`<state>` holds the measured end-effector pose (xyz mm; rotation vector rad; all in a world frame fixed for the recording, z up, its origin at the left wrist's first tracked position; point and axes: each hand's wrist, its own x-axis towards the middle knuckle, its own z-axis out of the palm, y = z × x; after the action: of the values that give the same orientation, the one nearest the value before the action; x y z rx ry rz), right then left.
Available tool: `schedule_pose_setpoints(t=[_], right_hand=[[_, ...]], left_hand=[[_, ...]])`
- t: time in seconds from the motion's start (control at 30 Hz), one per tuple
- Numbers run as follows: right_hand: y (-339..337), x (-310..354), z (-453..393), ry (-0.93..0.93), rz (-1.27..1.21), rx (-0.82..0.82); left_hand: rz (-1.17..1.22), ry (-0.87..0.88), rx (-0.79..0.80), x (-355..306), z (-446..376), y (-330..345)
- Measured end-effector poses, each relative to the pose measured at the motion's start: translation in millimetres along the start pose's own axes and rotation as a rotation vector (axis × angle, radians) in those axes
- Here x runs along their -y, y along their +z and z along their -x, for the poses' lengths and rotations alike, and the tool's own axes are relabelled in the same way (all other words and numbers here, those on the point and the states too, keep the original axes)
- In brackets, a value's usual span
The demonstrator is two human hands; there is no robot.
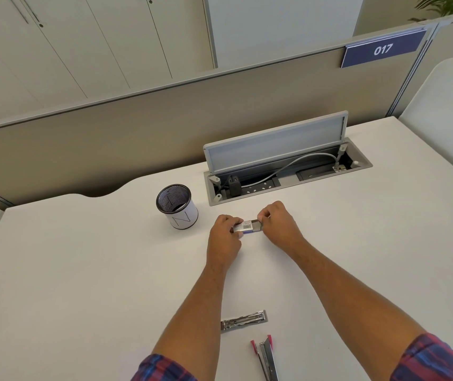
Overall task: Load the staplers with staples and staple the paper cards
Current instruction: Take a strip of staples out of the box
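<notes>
A small box of staples point(247, 226) with a barcode label is held just above the white desk point(82, 270), between both hands. My left hand point(224, 235) grips its left end. My right hand point(276, 224) pinches its right end with thumb and fingers. Near the desk's front edge lies a silver stapler point(244, 320), opened flat. To its lower right lies a red-tipped stapler point(265, 357), also opened out, partly cut off by the frame's bottom edge. No paper cards are in view.
A white pen cup point(178, 207) with a black mesh liner stands left of my hands. Behind them an open cable tray point(283, 171) with a raised lid holds a plug and a grey cable. A beige partition runs along the desk's far edge.
</notes>
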<state>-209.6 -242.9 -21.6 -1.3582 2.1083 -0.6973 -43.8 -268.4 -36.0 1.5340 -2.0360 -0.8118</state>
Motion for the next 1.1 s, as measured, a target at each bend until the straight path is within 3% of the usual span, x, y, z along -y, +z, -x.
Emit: schedule_pose_setpoints(t=[0.3,0.57,0.87,1.1], right_hand=[[-6,-19,-1,0.149,-0.378,-0.028],[-9,-22,2,0.151,-0.481,-0.003],[-6,-20,6,-0.060,-0.119,0.065],[-2,-21,7,-0.088,-0.079,0.024]], left_hand=[[-0.011,0.002,-0.002,1,-1,1],[-0.014,0.005,0.000,1,-1,1],[-0.005,0.011,-0.012,1,0,0],[0.013,0.002,-0.009,1,0,0]])
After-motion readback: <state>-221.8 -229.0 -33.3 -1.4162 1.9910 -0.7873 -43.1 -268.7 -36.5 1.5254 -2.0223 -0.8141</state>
